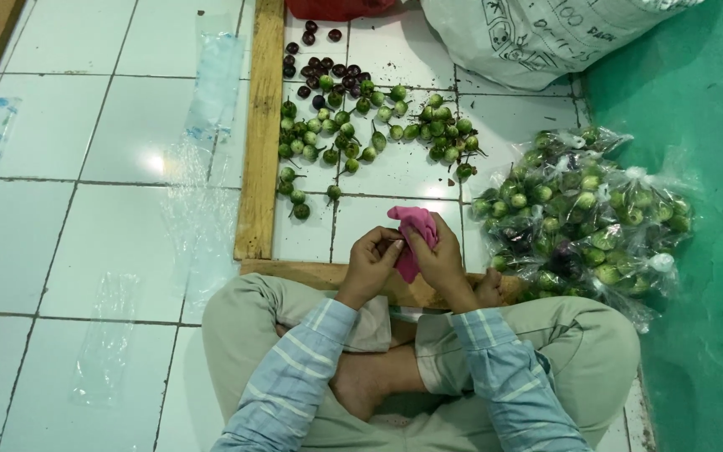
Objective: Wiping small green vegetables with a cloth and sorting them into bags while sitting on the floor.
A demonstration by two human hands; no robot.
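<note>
I sit cross-legged on a white tiled floor. My left hand (pixel 371 261) and my right hand (pixel 438 259) are together in front of my knees, both gripping a crumpled pink plastic bag (pixel 416 223). The bag sticks up above my right hand's fingers. Beyond my hands, loose small green round eggplants (pixel 353 134) lie scattered on the tiles, with several dark purple ones (pixel 321 67) farther away. To the right lies a heap of clear bags filled with green eggplants (pixel 583 218).
A wooden frame runs up the floor (pixel 259 125) and across in front of my knees (pixel 311 272). Clear plastic bags (pixel 202 167) lie flat on the tiles at left. A big white sack (pixel 529 33) stands at top right. A green wall (pixel 705 209) bounds the right side.
</note>
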